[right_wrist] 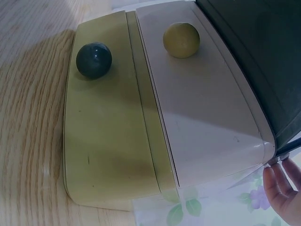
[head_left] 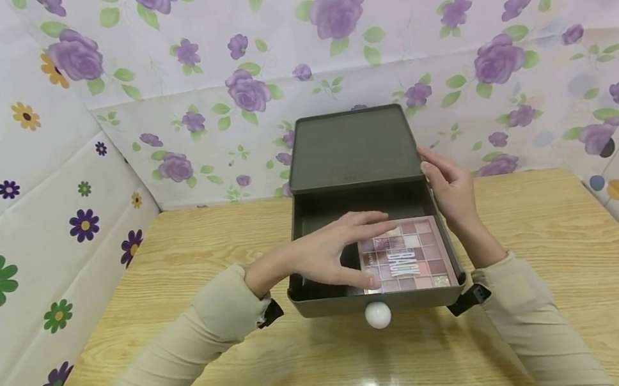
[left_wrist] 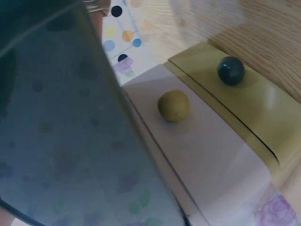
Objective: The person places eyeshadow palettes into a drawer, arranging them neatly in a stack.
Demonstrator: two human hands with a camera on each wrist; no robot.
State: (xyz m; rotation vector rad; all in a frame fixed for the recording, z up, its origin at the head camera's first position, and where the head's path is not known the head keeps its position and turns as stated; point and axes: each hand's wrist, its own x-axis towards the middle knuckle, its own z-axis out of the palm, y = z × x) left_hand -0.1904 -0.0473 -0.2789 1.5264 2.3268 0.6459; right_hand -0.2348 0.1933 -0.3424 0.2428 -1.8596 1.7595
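The top dark grey-green drawer (head_left: 323, 307) of a small drawer unit (head_left: 353, 149) is pulled out, its white knob (head_left: 378, 315) facing forward. Inside it, on the right, lies a pink eyeshadow palette (head_left: 410, 258) with a grid of pans and a clear window lettered "BACK". My left hand (head_left: 331, 251) is over the palette's left part, fingers straight and spread, thumb low near its front left corner. Whether those fingertips press on it is hard to tell. On the unit's right side, near the top, rest the fingertips of my right hand (head_left: 453, 191).
Beneath the open drawer are a pale pinkish drawer (right_wrist: 202, 103) with a yellow knob (right_wrist: 181, 40) and a yellow-green drawer (right_wrist: 103, 132) with a dark blue knob (right_wrist: 94, 60), both closed. The unit stands on a wooden table (head_left: 223, 384) before a flower-patterned backdrop (head_left: 200, 58).
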